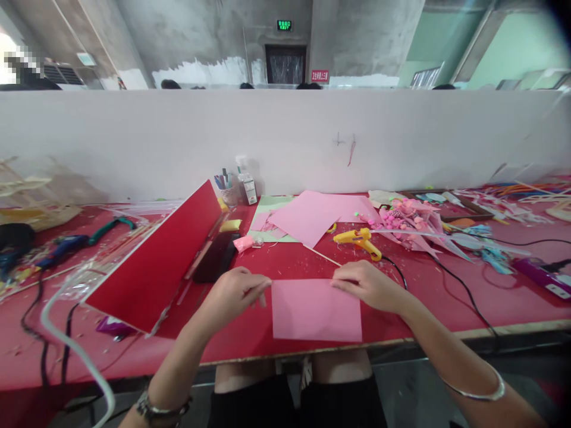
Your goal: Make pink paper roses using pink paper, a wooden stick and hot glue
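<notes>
A small rectangular sheet of pink paper [316,315] is in front of me at the table's near edge. At its top left corner, my left hand [234,294] is closed, with thumb and fingertips pinched on the paper. My right hand [368,285] is closed on the top edge near the right corner. Just beyond the right hand lies a yellow glue gun [360,239] with a black cord. A thin wooden stick [322,254] rests between the hands and larger pink sheets [307,217], which overlap a pale green sheet [276,205].
A red board [165,255] leans at left beside a dark flat object [216,257]. A pen cup [228,193] and bottle [247,184] stand by the white partition [285,137]. Pink decorated paper pieces [408,220] pile at right; a purple device [542,278] and cords lie farther right.
</notes>
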Demonstrator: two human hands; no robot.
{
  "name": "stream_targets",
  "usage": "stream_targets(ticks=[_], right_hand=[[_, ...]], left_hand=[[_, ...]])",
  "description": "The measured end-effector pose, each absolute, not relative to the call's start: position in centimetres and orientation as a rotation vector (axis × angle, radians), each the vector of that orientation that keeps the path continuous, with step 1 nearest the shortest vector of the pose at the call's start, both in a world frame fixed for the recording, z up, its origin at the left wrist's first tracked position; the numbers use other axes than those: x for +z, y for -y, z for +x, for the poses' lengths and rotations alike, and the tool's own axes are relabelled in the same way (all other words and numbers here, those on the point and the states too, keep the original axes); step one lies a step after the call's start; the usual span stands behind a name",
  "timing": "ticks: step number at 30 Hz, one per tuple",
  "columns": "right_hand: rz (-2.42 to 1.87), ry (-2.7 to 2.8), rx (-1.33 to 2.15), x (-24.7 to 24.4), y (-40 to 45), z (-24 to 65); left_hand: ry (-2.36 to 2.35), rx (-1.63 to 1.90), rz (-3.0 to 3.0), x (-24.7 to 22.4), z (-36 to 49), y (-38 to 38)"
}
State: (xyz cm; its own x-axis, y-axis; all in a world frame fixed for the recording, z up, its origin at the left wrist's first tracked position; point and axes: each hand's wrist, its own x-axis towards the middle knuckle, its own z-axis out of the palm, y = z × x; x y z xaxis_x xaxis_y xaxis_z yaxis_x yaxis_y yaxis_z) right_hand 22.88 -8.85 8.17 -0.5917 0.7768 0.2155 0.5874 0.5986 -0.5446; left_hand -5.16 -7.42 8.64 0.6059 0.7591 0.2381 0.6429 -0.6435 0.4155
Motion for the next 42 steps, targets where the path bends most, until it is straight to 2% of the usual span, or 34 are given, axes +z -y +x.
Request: stream_targets(ticks=[5,10,14,17,19,23,31,42], right_hand=[[-1.209,1.980,0.707,6.3,8.4,23.6],[-1.239,1.729,0.838,3.3,8.1,22.2],[-1.228,1.716,0.892,2.1,8.4,20.5],[-1.226,1.621,0.647,2.7,9.2,19.2],[-1.174,1.725,0.554,3.4,10.1,18.3],[-0.976,2.101,0.740,4.7,11.7,16.5],[-1.040,2.134,0.966,5.4,12.0,15.8],[-0.924,2.143,1.023,5.6,11.8,16.2]], left_hand=[[-1.176,0.849,1.997,6.9,-6.2,7.7],[-0.852,0.706,1.762,4.5,-3.4,9.9],[-1.197,0.835,1.726,3.6,-1.8,10.7],[-1.350,0.906,1.817,3.9,-1.4,10.7],[-1.358,0.918,1.893,4.3,-1.3,10.9],[-1.263,0.910,1.997,4.7,-1.1,11.7],[-0.984,0.902,1.991,5.1,-0.7,11.6],[-0.966,1.028,1.918,5.0,-0.1,11.1]])
